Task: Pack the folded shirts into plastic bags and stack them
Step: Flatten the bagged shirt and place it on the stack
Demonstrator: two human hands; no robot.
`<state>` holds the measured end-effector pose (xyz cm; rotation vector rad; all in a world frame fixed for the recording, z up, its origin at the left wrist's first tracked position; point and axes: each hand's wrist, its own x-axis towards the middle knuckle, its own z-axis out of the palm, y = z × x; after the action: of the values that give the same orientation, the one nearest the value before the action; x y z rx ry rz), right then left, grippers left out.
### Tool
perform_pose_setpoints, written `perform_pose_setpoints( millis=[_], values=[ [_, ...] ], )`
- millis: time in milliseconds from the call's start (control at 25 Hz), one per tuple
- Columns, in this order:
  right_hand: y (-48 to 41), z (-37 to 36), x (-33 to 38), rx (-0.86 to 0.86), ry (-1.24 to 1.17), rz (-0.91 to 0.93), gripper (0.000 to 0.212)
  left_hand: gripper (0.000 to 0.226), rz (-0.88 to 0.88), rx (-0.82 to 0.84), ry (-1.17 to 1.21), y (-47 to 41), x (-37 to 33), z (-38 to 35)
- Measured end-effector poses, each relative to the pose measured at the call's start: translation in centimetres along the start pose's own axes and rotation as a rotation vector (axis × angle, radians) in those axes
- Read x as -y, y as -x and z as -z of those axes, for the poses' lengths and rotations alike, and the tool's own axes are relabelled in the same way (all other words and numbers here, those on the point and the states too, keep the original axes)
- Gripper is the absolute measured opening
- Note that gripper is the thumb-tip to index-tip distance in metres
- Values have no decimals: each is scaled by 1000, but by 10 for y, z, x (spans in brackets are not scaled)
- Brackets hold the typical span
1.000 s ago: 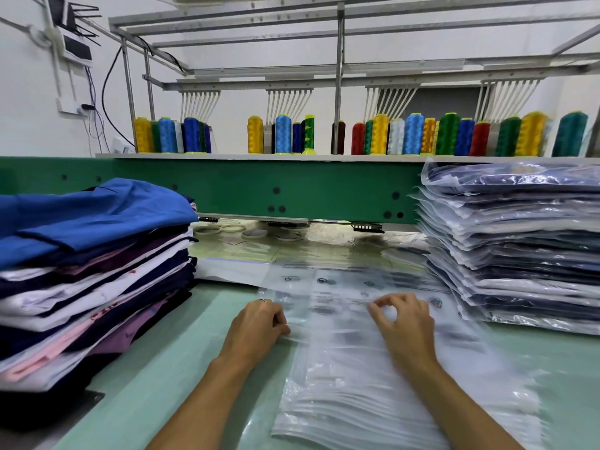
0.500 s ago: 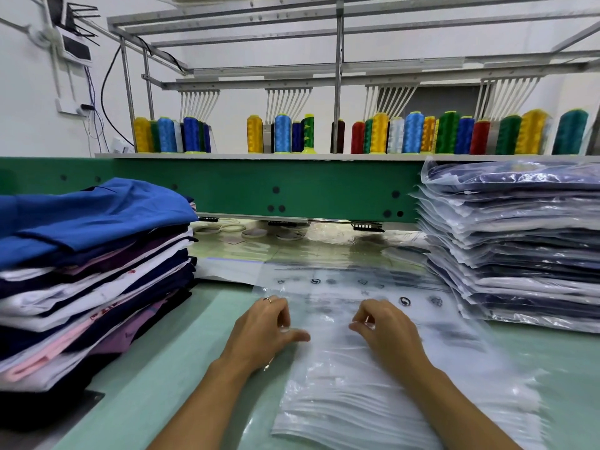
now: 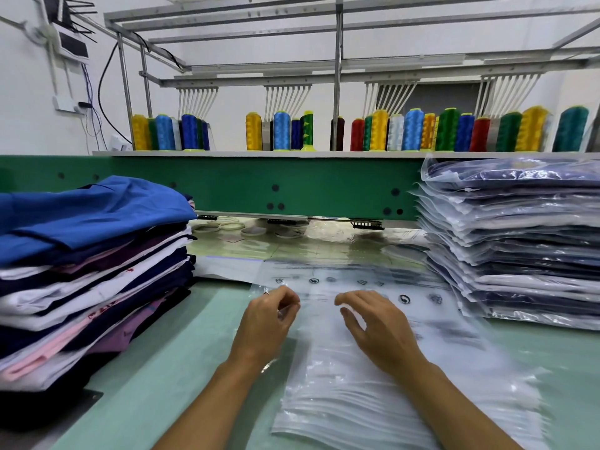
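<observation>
While left hand (image 3: 266,323) pinches top bag (image 3: 319,339), right hand (image 3: 378,332) relaxed | green table (image 3: 168,368) | thread cones (image 3: 281,131) behind

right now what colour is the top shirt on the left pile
Bright blue. The top shirt shows best in the head view, the only one here.

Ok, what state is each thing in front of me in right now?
left hand: pinches the edge of the top bag.
right hand: fingers bent over the top bag, holding nothing.
empty bags: flat pile, unfilled.
folded shirts: stacked at left, unbagged.
bagged shirts: stacked at right.
thread spools: upright on the shelf.
</observation>
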<state>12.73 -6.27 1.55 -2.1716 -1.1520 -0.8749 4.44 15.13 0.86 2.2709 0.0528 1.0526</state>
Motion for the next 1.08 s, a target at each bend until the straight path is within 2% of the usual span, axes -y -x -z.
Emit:
perform_pose_setpoints(
  millis=[200,360,480,560,680,800,840,1000,1080],
  values=[
    [-4,-4,2,-9,95,92,22,21,-78,-64,-69,-1,-2,2],
    [-5,-6,-1,-66,182,129,41,21,-195,-50,-175,-3,0,2],
    [-2,-6,-3,-80,191,64,38,28,-151,22,-204,-4,4,2],
    [-2,-6,-3,-77,194,6,33,36,-113,132,-246,-4,6,2],
    [-1,-7,-3,-67,190,-57,17,45,-101,270,-417,-3,8,2],
    [-1,-8,-6,-97,228,-79,4,65,-65,242,-489,-1,6,4],
    [-1,-9,-7,-100,259,-95,11,72,-63,215,-502,-2,6,5],
    [-2,-9,-9,-121,371,-187,64,87,-77,110,-522,-4,4,8],
    [-2,-8,-8,-170,394,-227,62,83,-68,53,-495,-4,3,12]
  ],
)
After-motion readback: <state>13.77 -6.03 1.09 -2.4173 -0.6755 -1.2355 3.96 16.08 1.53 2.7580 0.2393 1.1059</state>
